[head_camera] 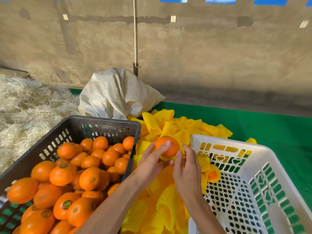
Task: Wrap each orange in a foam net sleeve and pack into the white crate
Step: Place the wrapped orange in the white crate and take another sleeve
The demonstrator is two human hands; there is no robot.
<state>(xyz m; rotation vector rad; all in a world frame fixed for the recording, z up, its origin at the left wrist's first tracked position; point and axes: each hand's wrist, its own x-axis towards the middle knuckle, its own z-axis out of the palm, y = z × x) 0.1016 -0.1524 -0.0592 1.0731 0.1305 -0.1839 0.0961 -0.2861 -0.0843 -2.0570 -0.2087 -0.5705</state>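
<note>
1. White crate (270, 159) sits at the green surface's (270, 125) right edge, one wrapped orange (213, 175) inside its near-left corner.
2. Left hand (150, 163) grips an orange (168, 146), thumb on top.
3. Right hand (187, 169) pinches the yellow foam net sleeve (181, 150) half-covering that orange.

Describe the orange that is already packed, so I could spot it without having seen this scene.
Start at the white crate on the right, on the green cloth. Look inside at its near-left corner, just right of the right hand: the wrapped orange lies there on the perforated floor. It is the only fruit in that crate, sleeved in yellow foam net with one orange end showing, unlike the bare oranges in the dark crate.
</note>
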